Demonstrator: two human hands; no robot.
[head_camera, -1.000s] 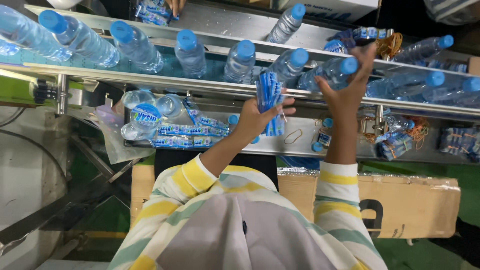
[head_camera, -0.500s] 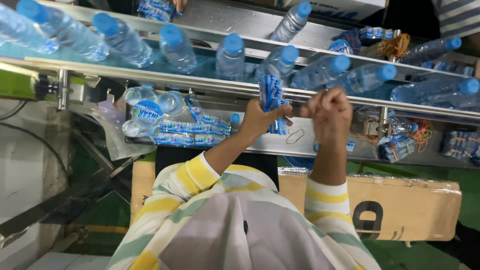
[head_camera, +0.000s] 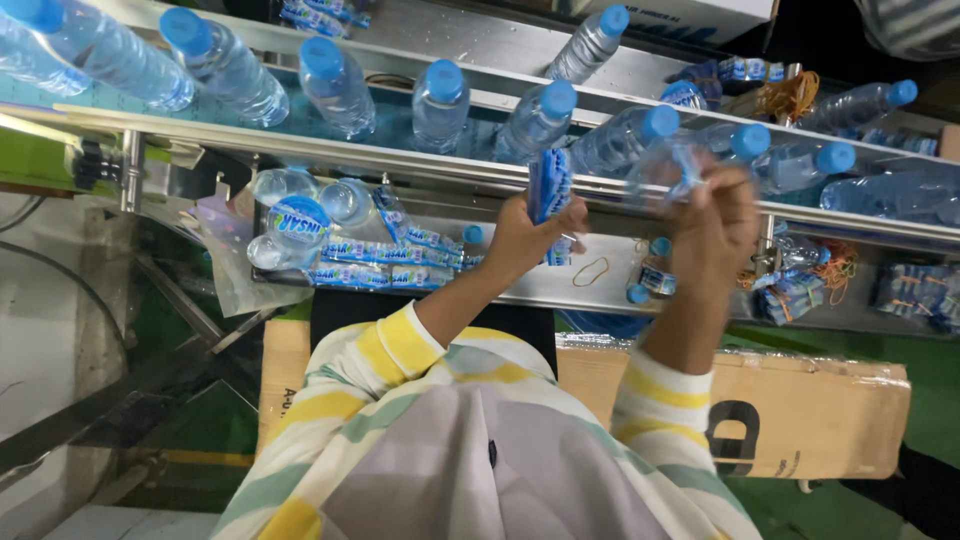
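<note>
Conveyor line (head_camera: 300, 150), steel-railed, carrying clear water bottles (head_camera: 440, 105) with blue caps, unlabelled; below it a steel tray (head_camera: 600, 290) holding loose bottles, flat bundles of blue-and-white label sleeves (head_camera: 385, 275), a rubber band (head_camera: 590, 270), and beneath that a brown carton (head_camera: 820, 420) with a black printed mark. Left hand (head_camera: 525, 235) closed around an upright stack of blue-and-white labels (head_camera: 549, 190), just under the rail. Right hand (head_camera: 712, 215), apart from the left, pinches what seems a single clear, blue-printed sleeve (head_camera: 672, 165), blurred, raised before the bottles.

Both arms raised, left hand (head_camera: 525, 235) and right hand (head_camera: 712, 215) fisted.
</note>
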